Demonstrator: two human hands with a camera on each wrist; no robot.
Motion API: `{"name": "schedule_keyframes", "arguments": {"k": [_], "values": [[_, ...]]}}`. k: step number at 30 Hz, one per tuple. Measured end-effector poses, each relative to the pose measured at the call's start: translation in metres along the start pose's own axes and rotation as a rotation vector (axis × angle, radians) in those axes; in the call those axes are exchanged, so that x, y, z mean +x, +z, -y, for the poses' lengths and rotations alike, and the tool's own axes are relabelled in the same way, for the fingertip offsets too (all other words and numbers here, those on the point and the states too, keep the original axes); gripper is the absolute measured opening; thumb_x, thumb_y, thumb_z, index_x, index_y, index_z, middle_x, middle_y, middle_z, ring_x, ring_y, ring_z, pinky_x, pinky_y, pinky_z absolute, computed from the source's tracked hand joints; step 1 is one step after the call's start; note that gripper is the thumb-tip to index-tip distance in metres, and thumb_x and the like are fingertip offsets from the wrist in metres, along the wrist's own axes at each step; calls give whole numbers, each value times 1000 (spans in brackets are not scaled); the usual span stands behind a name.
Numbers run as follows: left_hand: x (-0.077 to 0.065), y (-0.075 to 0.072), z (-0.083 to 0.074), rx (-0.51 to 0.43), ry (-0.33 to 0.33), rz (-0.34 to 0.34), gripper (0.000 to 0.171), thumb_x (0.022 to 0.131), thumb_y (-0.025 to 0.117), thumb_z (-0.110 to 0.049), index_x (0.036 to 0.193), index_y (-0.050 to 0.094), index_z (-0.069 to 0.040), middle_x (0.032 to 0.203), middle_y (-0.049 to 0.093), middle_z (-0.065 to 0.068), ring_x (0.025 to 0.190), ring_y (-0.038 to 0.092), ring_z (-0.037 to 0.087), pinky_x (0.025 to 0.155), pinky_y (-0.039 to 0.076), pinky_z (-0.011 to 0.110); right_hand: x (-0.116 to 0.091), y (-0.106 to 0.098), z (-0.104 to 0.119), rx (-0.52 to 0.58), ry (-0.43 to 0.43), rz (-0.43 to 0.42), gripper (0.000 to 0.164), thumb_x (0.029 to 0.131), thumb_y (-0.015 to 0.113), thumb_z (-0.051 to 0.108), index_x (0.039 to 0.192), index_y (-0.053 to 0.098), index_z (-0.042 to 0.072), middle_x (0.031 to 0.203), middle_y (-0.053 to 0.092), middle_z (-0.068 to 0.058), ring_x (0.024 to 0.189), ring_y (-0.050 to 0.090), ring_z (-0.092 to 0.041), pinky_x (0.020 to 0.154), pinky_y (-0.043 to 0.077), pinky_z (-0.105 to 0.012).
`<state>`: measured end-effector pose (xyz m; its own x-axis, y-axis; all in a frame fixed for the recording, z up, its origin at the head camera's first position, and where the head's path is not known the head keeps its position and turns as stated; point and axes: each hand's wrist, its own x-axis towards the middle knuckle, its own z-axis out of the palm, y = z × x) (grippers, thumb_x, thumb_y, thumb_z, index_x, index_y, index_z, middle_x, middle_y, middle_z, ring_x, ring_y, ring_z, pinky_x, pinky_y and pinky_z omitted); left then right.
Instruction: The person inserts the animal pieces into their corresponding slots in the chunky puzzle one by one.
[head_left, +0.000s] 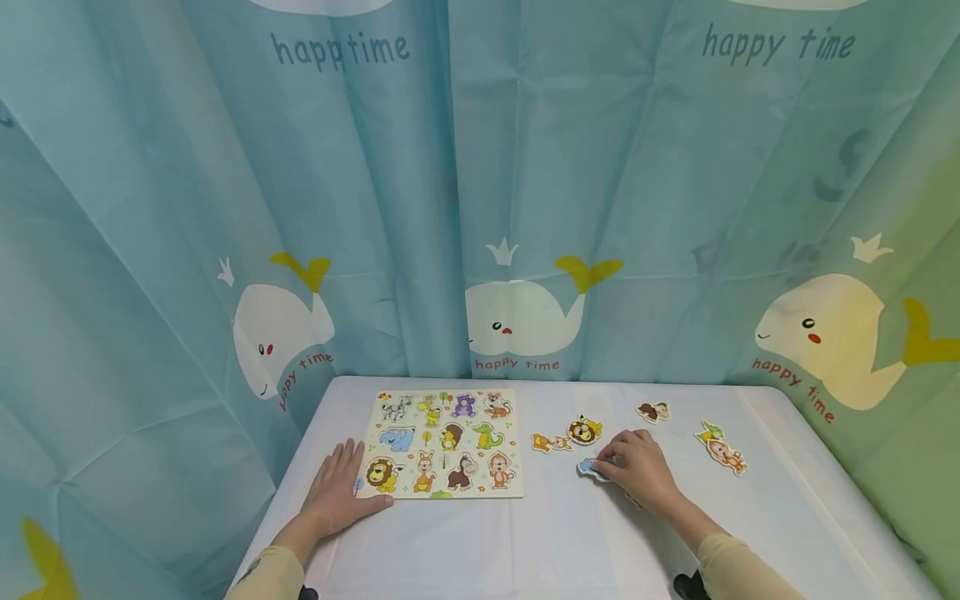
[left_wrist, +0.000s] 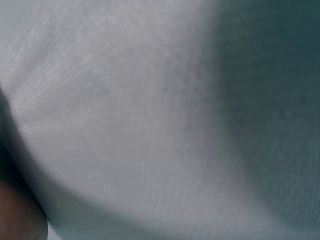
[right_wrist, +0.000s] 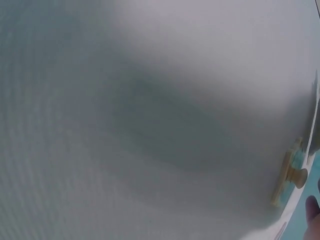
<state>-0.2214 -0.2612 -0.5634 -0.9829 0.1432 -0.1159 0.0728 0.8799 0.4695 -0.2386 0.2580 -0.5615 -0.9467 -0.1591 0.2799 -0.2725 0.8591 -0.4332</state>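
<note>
Currently the person's right hand [head_left: 636,468] bends over a small light-blue animal-shaped puzzle piece [head_left: 588,469], the thumb and fingertips pinching its right side and hiding part of it. That piece is on the white tabletop [head_left: 570,550], to the right of the square white puzzle board [head_left: 517,454] and apart from it. The board carries rows of colourful animal pictures, among them a zebra, a blue elephant, a green crocodile and a lion.

The person's left hand [head_left: 336,493] is relaxed and grasps nothing; its fingers stretch along the board's left edge, and its thumb lies across the near left corner.

Just beyond the blue piece, an orange kangaroo piece [head_left: 551,442] lies sideways, with a round-maned yellow lion piece [head_left: 584,430] close beside it. Farther back and to the right is a dark brown gorilla piece [head_left: 653,412]. Nearer the right side, an orange-brown monkey piece [head_left: 727,457] overlaps a green and yellow piece [head_left: 708,432]. Another piece peeks out below the right wrist, too covered to identify.

In the right wrist view, a round wooden knob [right_wrist: 298,178] stands out from a wooden-edged piece. Behind the tabletop hangs a pale blue curtain [head_left: 420,208] printed with white whales.
</note>
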Motion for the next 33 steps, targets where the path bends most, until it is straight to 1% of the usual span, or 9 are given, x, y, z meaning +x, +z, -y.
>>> {"name": "schedule_keyframes", "arguments": {"k": [6,13,18,25,30,33], "values": [[2,3,4,7,3,-7,127,78,74,-69,159,16,9,166,8,31,153,3,48,124,2,59,-2,1,0,-10,34,11,20,80,89,30,74,71,26,90,61,7,102,52,-26,86,44,-49],[3,7,8,-8,30,-42,127,78,73,-71,158,17,10,166,8,32,152,3,50,124,1,61,-4,1,1,-13,54,31,18,79,89,26,75,72,25,90,60,6,103,52,-28,86,44,-51],[2,4,4,-6,20,-27,126,78,74,-69,159,17,10,166,9,31,153,3,49,124,1,60,-4,0,0,-2,81,59,13,81,87,24,79,74,25,93,62,5,106,52,-28,90,43,-53],[-1,0,-1,12,-7,-6,126,78,75,-67,159,16,9,167,8,30,154,3,47,125,3,59,-5,2,-5,35,95,65,11,83,86,23,81,76,25,94,63,6,108,53,-29,92,42,-55],[0,1,-1,-1,6,-15,125,78,76,-67,159,17,10,166,9,32,153,4,49,124,3,60,-5,3,-8,63,101,67,10,83,86,23,82,76,26,96,64,5,109,52,-28,92,42,-55],[0,2,1,-3,19,-21,126,78,74,-69,158,17,10,165,9,32,153,4,49,124,3,60,-5,3,-9,76,101,69,9,83,86,24,83,77,26,98,64,5,108,52,-28,91,41,-55]]}}
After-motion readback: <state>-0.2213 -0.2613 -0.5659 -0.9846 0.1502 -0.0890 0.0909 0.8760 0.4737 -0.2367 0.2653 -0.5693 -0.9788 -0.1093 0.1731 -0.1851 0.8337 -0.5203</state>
